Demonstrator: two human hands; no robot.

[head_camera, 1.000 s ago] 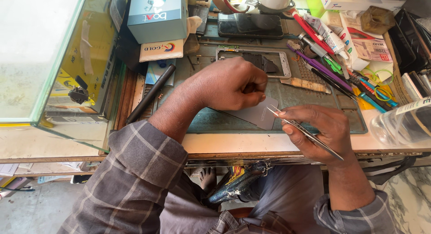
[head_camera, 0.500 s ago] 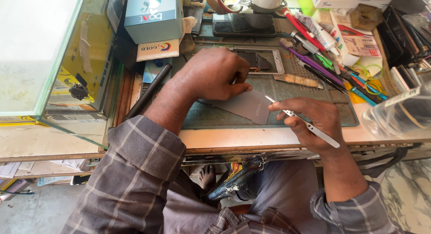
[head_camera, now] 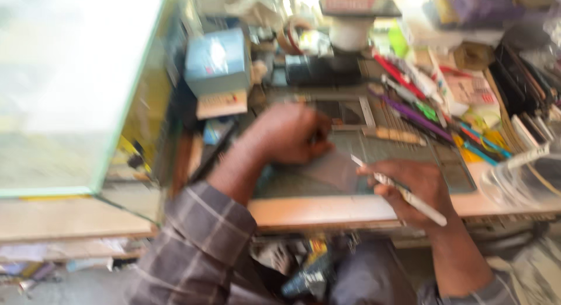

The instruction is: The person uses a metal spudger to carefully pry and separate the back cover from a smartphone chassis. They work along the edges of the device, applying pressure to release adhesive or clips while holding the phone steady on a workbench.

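Because the whole head view is smeared with motion blur, I can read shapes but few edges; my left hand (head_camera: 289,135) sits curled on the green cutting mat (head_camera: 403,159), fingers bent down onto a thin greyish sheet (head_camera: 334,167) that lies flat on the mat between my two hands; whether the fingertips pinch it or only press it I cannot tell, since the knuckles hide them; my right hand (head_camera: 412,185) is closed around slim metal tweezers (head_camera: 397,188), their pale tips pointing up and left at the sheet's right edge, the back end jutting out past the palm toward the bench edge; contact between tip and sheet is too blurred to judge; beyond the left hand a phone (head_camera: 345,109) lies on the mat, partly covered by that hand, so only its right part shows; a wooden-handled tool (head_camera: 392,135) lies just beside it; further right a heap of pens and screwdrivers (head_camera: 432,115) runs together into coloured streaks; a light blue box (head_camera: 219,62) stands at the back left, near a glass case (head_camera: 87,106) whose contents are washed out by glare; a clear plastic container (head_camera: 520,182) is cut off at the right edge; my checked sleeve (head_camera: 201,246) fills the lower left
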